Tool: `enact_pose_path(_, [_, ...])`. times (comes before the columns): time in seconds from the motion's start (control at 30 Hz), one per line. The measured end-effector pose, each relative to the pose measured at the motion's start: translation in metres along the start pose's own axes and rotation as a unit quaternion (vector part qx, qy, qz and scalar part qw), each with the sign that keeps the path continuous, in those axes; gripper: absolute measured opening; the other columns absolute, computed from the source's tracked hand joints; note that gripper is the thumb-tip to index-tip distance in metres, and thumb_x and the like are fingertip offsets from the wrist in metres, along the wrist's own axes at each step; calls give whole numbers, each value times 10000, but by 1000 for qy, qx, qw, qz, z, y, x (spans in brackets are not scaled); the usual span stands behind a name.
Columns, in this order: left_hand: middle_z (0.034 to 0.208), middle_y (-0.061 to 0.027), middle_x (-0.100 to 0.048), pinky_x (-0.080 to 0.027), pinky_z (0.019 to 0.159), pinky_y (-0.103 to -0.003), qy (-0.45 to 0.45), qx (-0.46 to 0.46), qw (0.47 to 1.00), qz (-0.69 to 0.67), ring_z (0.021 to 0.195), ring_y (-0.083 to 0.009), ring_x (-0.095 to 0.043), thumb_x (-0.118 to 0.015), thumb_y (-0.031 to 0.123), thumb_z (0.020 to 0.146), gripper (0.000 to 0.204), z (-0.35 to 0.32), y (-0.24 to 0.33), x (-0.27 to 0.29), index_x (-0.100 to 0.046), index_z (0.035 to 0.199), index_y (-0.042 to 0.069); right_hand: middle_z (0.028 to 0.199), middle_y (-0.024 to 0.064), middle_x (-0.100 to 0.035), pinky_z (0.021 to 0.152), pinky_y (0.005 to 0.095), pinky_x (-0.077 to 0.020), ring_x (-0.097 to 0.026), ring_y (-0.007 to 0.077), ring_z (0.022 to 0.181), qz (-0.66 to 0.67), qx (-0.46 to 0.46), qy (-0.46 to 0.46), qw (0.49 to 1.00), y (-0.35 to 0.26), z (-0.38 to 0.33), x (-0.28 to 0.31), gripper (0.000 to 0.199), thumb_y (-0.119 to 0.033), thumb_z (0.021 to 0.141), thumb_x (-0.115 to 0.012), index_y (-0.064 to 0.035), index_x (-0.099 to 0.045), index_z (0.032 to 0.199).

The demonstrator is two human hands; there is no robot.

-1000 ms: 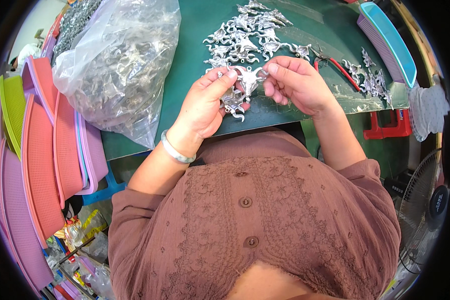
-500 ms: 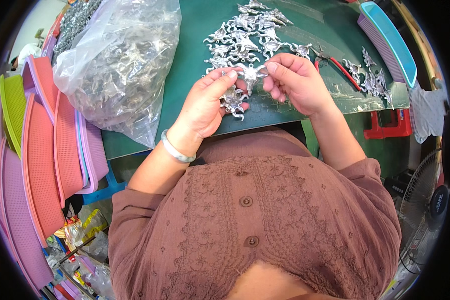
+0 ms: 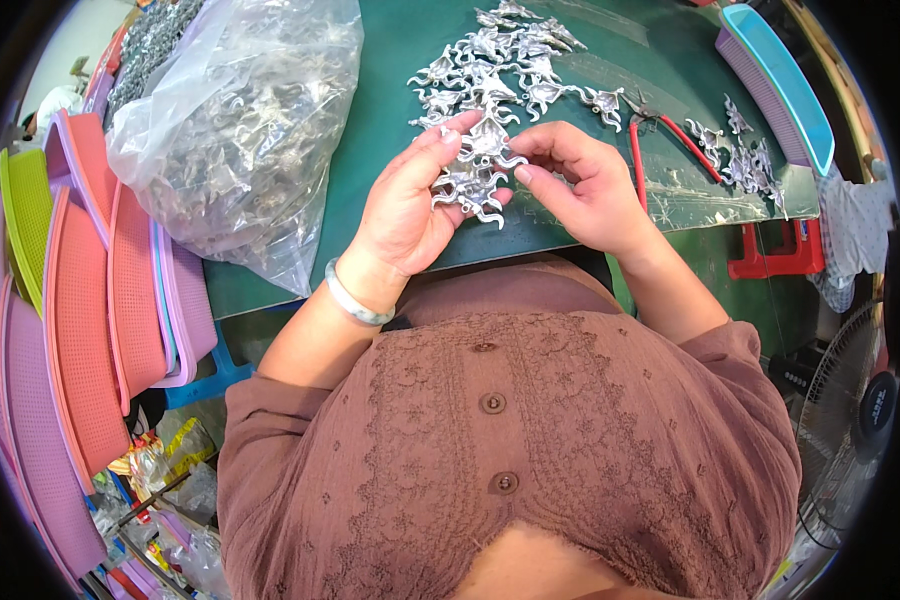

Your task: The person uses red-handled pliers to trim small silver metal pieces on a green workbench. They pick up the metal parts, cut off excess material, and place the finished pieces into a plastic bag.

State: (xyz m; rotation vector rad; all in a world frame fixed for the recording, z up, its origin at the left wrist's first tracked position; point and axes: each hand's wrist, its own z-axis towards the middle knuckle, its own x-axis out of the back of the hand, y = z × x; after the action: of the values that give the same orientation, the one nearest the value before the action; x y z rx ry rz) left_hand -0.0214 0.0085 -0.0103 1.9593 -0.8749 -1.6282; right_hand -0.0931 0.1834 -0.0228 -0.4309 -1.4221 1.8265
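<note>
Near the table's front edge, my left hand point(image 3: 410, 195) is closed around small silver metal castings shaped like horned animal heads. One casting point(image 3: 486, 140) shows its hollow back above the fingers, and another casting point(image 3: 470, 188) lies lower against them. My right hand point(image 3: 585, 185) pinches the right horn of the upper casting between thumb and forefinger. Just beyond both hands, a pile of similar castings point(image 3: 490, 45) spreads over the green table point(image 3: 390, 60). Red-handled pliers point(image 3: 670, 135) lie spread apart to the right of my right hand.
A clear plastic bag point(image 3: 260, 130) full of castings stands on the left. Stacked pink, purple and green plastic baskets point(image 3: 80, 340) fill the far left. A few castings point(image 3: 750, 165) lie by a blue and purple basket point(image 3: 780, 85) at right. Below is a fan point(image 3: 845, 400).
The upper casting has turned from its face side to its hollow back. My right hand has moved down and slightly right, and the pliers' left handle now shows.
</note>
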Motion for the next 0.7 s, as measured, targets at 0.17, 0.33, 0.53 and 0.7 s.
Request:
enact_pose_path(0.17, [1104,-179,-537,-505,796,-436,-7,-5,1000,3,975,-278,-566,-416,184,918,390,-2,1,1,-375,1251,-15,862,49,-595,679,235,-475,-562,95,767,1,13,28,1000,-1,1,-6,249,39,771,-586,-2,-535,1011])
enact_pose_path(0.33, [1111,-184,-534,-507,798,-441,-14,3,1000,-17,983,-282,-565,-417,182,916,391,-2,2,1,-370,1252,-14,882,45,-584,687,230,-469,-554,91,782,44,-1,25,999,1,1,-6,308,57,773,-566,-9,-502,1067])
enact_pose_path(0.53, [1117,-180,-533,-509,797,-441,-1,11,1000,-21,983,-285,-567,-419,190,917,386,-2,2,2,-378,1247,-8,940,51,-572,754,225,-449,-547,89,845,53,-28,-3,998,-3,0,-2,352,58,795,-558,7,-459,1129])
enact_pose_path(0.7, [1026,-134,-568,-529,732,-383,21,11,1000,-13,887,-235,-598,-418,157,913,354,-4,5,-6,-394,1223,-13,956,52,-564,784,227,-442,-541,89,868,43,-34,-16,998,-6,1,0,374,56,800,-559,10,-444,1153])
